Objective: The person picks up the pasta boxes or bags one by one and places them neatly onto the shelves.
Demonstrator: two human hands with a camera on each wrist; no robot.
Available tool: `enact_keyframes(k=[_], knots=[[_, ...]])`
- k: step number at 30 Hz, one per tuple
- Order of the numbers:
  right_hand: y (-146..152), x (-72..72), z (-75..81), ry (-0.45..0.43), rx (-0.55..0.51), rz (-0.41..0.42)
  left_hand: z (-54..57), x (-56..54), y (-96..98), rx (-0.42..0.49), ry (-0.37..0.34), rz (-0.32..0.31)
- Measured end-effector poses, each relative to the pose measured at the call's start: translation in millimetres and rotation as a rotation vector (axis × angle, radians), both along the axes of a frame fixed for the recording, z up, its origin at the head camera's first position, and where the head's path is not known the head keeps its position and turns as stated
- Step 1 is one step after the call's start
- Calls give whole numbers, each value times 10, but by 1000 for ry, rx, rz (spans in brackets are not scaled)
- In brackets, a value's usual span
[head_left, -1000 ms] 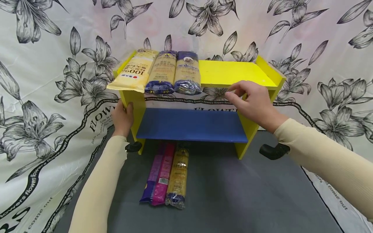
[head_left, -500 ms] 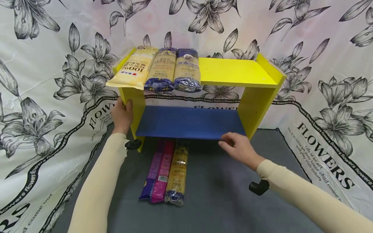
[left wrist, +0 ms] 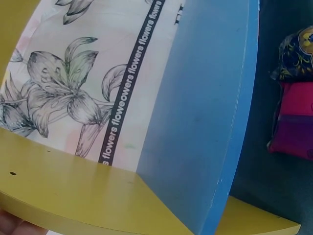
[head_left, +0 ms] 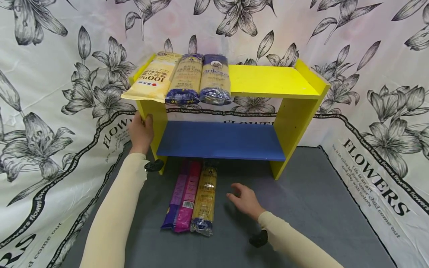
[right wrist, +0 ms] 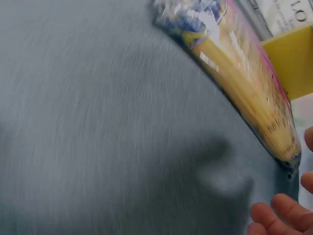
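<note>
My left hand (head_left: pixel 140 134) grips the yellow left side panel (head_left: pixel 158 124) of a small two-tier shelf; its fingertips (left wrist: pixel 22 229) show at the panel's edge in the left wrist view. My right hand (head_left: pixel 247 201) hovers over the grey tabletop, fingers loosely bent around nothing. To its left lies a clear bag of spaghetti (head_left: pixel 205 199) with blue ends, seen close in the right wrist view (right wrist: pixel 239 83). Beside that bag are a pink packet (head_left: pixel 188 203) and a purple packet (head_left: pixel 176 204). The far ends of all three reach under the blue shelf board (head_left: pixel 221 140).
On the yellow top board (head_left: pixel 268 80) lie a cream pasta packet (head_left: pixel 155 77) and two blue-ended spaghetti bags, one in the middle (head_left: pixel 185 79) and one at right (head_left: pixel 215 79). The right side panel (head_left: pixel 296 124) stands beyond my right hand. Flower-printed cloth (head_left: pixel 335 22) hangs behind.
My right hand has come down from near the top board, past the blue board, toward the spaghetti bag on the table. My left hand has kept its place on the side panel.
</note>
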State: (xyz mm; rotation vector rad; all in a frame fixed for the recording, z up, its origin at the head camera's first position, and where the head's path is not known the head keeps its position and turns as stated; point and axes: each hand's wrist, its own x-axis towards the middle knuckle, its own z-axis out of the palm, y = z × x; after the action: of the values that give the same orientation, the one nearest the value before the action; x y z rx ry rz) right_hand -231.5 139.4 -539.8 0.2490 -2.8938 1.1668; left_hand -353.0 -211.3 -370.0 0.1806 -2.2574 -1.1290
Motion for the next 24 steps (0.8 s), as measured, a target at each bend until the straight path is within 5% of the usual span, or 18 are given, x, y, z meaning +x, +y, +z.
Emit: enact_keyframes(k=[6, 16, 24], knots=[[-300, 34, -202, -52, -47, -2, 1, -12, -5, 4, 7, -7], [-753, 93, -157, -126, -82, 95, -26, -2, 3, -11, 8, -10], [-937, 120, -149, -93, -64, -14, -40, -16, -10, -7, 32, -16]])
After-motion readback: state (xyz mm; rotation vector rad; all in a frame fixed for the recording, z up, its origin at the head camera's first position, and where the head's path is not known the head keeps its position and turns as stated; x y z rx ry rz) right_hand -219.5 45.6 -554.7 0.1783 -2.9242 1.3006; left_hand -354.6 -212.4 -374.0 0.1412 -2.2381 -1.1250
